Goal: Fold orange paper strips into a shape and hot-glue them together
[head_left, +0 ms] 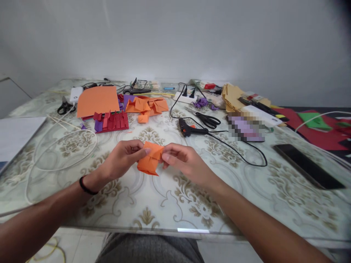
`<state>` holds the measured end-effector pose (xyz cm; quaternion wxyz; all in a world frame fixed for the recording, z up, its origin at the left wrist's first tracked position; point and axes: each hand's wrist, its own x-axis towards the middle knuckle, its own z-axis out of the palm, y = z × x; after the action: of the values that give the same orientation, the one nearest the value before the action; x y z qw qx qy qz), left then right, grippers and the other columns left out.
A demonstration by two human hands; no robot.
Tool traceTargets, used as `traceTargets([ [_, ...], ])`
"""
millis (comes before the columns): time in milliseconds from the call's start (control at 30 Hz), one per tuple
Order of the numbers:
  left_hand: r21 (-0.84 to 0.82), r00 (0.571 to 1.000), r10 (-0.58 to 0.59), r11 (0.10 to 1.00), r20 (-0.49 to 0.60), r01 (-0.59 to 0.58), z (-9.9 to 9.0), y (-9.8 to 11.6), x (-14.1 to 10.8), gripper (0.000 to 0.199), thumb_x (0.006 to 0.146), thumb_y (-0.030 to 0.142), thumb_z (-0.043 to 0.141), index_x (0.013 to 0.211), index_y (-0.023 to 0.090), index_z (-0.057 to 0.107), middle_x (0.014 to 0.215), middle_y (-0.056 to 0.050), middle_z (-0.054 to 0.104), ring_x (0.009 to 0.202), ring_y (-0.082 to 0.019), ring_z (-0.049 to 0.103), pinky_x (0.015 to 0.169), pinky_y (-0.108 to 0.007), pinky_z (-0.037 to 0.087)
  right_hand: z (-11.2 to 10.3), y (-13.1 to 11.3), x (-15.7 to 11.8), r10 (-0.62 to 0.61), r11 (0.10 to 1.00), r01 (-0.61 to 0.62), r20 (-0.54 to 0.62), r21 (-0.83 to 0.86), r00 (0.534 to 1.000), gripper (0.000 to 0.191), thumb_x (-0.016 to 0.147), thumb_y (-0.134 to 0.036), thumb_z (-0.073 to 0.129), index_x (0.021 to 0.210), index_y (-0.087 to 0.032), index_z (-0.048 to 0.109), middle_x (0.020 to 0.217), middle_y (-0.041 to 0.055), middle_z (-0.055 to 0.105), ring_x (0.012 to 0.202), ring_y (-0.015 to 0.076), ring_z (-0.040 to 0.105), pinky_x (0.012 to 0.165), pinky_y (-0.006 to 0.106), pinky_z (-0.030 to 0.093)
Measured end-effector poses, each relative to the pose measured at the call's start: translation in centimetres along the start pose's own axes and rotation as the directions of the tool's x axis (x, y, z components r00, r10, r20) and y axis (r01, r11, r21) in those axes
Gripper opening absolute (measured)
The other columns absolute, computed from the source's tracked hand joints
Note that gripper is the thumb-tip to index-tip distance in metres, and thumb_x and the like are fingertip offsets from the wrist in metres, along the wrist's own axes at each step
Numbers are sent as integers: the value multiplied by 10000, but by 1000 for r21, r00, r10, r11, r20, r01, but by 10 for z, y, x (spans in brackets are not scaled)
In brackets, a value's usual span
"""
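Between my two hands is a folded piece of orange paper point(149, 160), with creased flaps and a loose lower edge, held just above the patterned tabletop. My left hand point(123, 157) pinches its upper left side, the thumb lying on the front. At the upper right corner my right hand point(182, 159) grips the paper between thumb and fingers. Beyond the hands lie more folded orange paper pieces point(148, 105), and a row of folded red paper pieces point(115, 121) stands to their left.
A black glue gun point(192, 129) with its cord lies beyond my right hand, beside black-handled scissors point(207, 119). A dark phone point(307, 166) rests at the right. Orange sheets point(97, 100) lie at the back left; a white cable point(65, 168) loops across the left side.
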<state>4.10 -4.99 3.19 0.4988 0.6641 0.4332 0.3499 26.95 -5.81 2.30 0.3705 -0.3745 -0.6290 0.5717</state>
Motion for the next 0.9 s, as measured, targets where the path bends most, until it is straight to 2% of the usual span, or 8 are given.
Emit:
traceTargets([
  [167,-48,998,-25,998,63,28,1,0,0,329,886,386,697,689,131,627,629,28,489,594,-90,405,542,-221,323,5,5,0,25,999,-25,4,-32,1000,334,897,-454,721,746,-173,624,705,8,647,663,145,611,668,281,481],
  [300,-67,977,-81,993,199,96,0,-1,-1,286,871,396,724,791,122,730,682,-1,586,631,-112,479,572,-238,379,7,6,-2,46,999,-46,15,-14,999,327,865,-441,764,739,-177,617,702,6,666,648,143,610,644,273,475],
  [367,-73,969,-93,991,231,113,0,-2,-1,280,876,400,720,831,125,749,703,-5,609,635,-114,494,577,-240,388,7,5,-3,52,998,-51,20,-21,998,332,872,-445,755,736,-182,604,696,1,659,650,143,610,644,272,475],
  [600,-1,974,-65,998,217,66,-1,-4,-2,319,886,413,702,769,117,717,606,17,530,550,-91,414,493,-218,310,11,3,-3,-4,992,2,-14,-124,1000,313,907,-400,691,716,-189,563,656,-26,560,619,133,551,583,257,415],
  [800,103,920,-152,987,361,123,-4,-2,-1,330,913,398,649,743,116,674,604,43,446,543,-74,326,493,-215,239,11,0,-5,-73,956,85,51,-279,996,316,971,-354,601,711,-174,609,644,-11,581,615,129,524,582,262,375],
  [900,134,915,-152,985,374,109,-5,-1,-1,374,912,421,644,691,119,635,596,41,436,550,-78,330,502,-218,255,10,-4,-6,-103,931,118,61,-347,993,315,997,-311,545,721,-175,609,651,-9,594,617,128,537,595,263,389],
])
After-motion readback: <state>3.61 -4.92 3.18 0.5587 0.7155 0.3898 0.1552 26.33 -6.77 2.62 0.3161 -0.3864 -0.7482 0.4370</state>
